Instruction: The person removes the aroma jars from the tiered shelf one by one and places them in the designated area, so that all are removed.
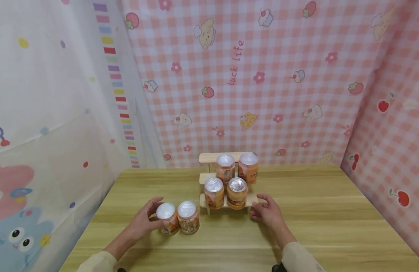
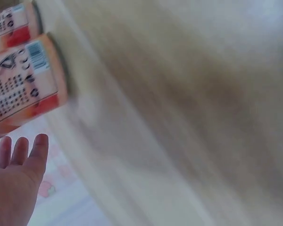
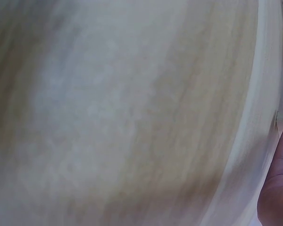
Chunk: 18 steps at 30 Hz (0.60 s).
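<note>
At the left of the table, my left hand [image 1: 145,218] is spread beside an orange can [image 1: 167,219] with a silver lid. Its fingers are extended in the left wrist view, where the can's printed label [image 2: 23,84] shows. A second, matching can [image 1: 188,218] stands right next to it. My right hand [image 1: 268,213] holds the right end of a stepped wooden rack [image 1: 204,177], its fingers bent at the lowest step. In the right wrist view only part of that hand shows. Matching cans stand on the rack, two on the lowest step [image 1: 214,194] and two behind [image 1: 225,169].
The wood-grain table [image 1: 318,223] extends on both sides of the rack. A pink checked cloth [image 1: 291,49] hangs behind it, and a white patterned cloth [image 1: 56,151] hangs at the left. The rack's top step [image 1: 207,158] is near the table's back edge.
</note>
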Each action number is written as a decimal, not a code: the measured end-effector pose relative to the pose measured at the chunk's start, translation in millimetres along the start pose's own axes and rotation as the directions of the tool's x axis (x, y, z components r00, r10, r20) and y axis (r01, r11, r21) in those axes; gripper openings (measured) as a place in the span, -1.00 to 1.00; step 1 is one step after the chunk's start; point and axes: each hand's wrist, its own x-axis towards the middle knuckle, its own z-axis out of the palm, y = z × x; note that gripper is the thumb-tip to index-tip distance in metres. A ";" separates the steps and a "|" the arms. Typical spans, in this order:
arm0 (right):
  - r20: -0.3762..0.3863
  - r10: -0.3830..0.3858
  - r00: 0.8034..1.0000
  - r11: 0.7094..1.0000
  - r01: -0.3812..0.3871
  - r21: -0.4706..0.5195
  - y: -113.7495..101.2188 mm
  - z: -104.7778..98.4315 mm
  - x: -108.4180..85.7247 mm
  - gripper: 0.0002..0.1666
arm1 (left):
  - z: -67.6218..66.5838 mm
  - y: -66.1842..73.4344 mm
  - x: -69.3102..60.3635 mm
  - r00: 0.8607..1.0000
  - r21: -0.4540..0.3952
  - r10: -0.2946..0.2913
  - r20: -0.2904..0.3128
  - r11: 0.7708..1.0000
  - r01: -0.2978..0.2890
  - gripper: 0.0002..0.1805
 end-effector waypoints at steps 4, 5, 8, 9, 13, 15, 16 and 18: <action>-0.004 -0.007 1.000 1.000 0.007 -0.001 0.0 0.8 -1.0 -0.49 | -5.7 8.1 8.1 0.999 0.037 0.034 -0.006 0.999 -0.034 -0.14; -0.001 -0.007 1.000 1.000 0.006 -0.005 -0.4 1.5 -1.5 -0.48 | -7.3 10.7 10.1 0.999 0.046 0.044 -0.013 0.998 -0.043 -0.16; -0.002 -0.001 1.000 1.000 0.001 -0.005 -0.9 3.2 -2.4 -0.49 | -11.1 21.3 19.2 0.997 0.062 0.072 -0.010 0.996 -0.072 -0.16; -0.002 -0.002 1.000 1.000 0.002 -0.005 -1.3 3.4 -2.8 -0.49 | -11.7 25.8 22.8 0.997 0.061 0.076 -0.008 0.995 -0.076 -0.15; -0.004 -0.014 1.000 1.000 0.014 -0.005 -2.6 3.6 -3.1 -0.50 | -11.6 45.5 40.5 0.996 0.059 0.089 -0.009 0.994 -0.088 -0.12; -0.006 -0.016 1.000 1.000 0.016 -0.007 -2.9 2.9 -3.0 -0.50 | -9.2 54.4 49.6 0.996 0.056 0.086 -0.012 0.995 -0.085 -0.11; -0.005 -0.016 1.000 1.000 0.016 -0.008 -2.6 2.5 -2.7 -0.50 | -7.2 58.8 54.6 0.996 0.048 0.084 -0.012 0.995 -0.083 -0.10; -0.001 -0.014 1.000 1.000 0.014 -0.006 -1.7 1.8 -2.0 -0.50 | -2.3 67.3 64.5 0.996 0.030 0.084 -0.009 0.996 -0.083 -0.09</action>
